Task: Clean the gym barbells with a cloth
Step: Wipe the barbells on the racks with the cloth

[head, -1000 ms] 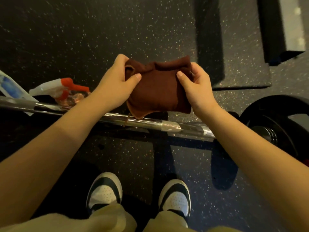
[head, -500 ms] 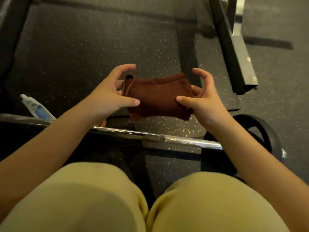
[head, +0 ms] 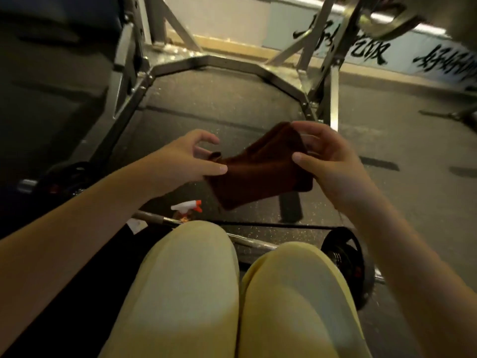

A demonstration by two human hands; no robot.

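Two hands, set apart: left hand point(head: 180, 157) and right hand point(head: 329, 157) each pinch one end of a brown cloth point(head: 258, 173); barbell point(head: 254, 244), spray bottle point(head: 186, 205) on floor point(head: 232, 107).

Matt brown cloth point(head: 260, 169); shiny metal barbell point(head: 254, 244).

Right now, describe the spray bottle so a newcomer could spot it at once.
Find the barbell lying across the floor in front of the person. Just past the left knee, right behind the bar, lies the spray bottle, below the brown cloth. Its white head and orange trigger set it apart.
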